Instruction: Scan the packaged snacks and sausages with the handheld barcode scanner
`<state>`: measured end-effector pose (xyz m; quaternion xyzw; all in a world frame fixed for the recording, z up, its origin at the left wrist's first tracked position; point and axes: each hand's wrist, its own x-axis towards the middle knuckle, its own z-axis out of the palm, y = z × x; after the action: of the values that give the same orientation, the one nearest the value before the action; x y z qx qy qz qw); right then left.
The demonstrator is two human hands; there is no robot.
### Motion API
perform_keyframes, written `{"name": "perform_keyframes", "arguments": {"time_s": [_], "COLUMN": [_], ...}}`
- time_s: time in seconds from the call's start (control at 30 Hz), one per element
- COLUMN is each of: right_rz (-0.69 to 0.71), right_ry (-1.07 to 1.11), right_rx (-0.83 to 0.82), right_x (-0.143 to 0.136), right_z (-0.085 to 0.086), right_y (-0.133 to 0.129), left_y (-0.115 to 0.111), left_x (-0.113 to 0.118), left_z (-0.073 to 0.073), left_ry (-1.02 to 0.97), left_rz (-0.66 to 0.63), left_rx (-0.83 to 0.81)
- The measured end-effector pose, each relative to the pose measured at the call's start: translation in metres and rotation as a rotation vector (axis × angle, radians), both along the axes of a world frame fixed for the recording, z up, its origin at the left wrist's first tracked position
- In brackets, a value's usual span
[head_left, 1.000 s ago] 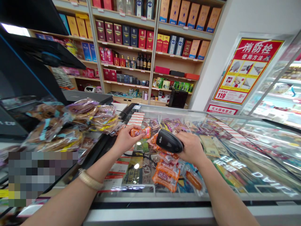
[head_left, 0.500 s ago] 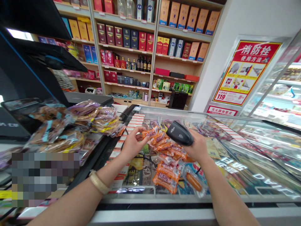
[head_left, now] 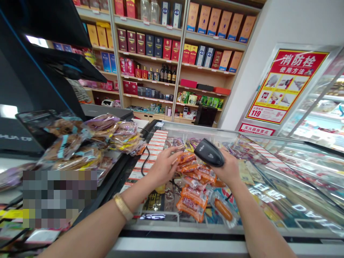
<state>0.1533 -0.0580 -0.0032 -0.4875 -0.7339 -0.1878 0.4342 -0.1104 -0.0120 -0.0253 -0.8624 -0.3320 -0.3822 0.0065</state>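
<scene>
Head view: the right hand point(head_left: 228, 167) is wrapped firmly around a black barcode scanner point(head_left: 209, 153) above a glass-topped display case point(head_left: 156, 227). The left hand point(head_left: 166, 165), fingers bent, meets the left side of the orange-wrapped sausage packets point(head_left: 197, 173); whether it grips one cannot be told. The packets lie heaped toward the near edge, beside a clear-wrapped sausage point(head_left: 223, 209).

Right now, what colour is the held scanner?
The scanner is black, clearest in the head view.

Orange packets point(head_left: 192, 203) on glass-topped case point(head_left: 204, 245)
</scene>
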Motion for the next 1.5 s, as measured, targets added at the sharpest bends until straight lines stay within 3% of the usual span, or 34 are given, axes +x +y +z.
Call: {"name": "perform_keyframes", "arguments": {"time_s": [0.17,0.3,0.43,0.57,0.93,1.5], "right_rz": [0.023,0.026,0.027,0.028,0.021,0.034], "right_ry": [-0.008,-0.014,-0.024,-0.034,-0.031,-0.06], "right_rx": [0.003,0.003,0.017,0.015,-0.012,0.003], "right_x": [0.0,-0.002,-0.003,-0.003,-0.004,-0.004], "right_z": [0.001,0.001,0.001,0.001,-0.003,-0.004], "right_y": [0.0,-0.001,0.0,0.001,0.002,0.002], "left_y": [0.011,0.018,0.021,0.022,0.021,0.0], "left_x": [-0.031,-0.047,-0.046,-0.044,-0.045,-0.034], "left_z": [0.014,0.012,0.005,0.002,-0.001,0.018], "left_ry": [0.162,0.34,0.449,0.533,0.533,0.644], "left_rz": [0.555,0.679,0.748,0.78,0.749,0.766], "left_rx": [0.003,-0.078,-0.079,-0.105,-0.098,-0.202]}}
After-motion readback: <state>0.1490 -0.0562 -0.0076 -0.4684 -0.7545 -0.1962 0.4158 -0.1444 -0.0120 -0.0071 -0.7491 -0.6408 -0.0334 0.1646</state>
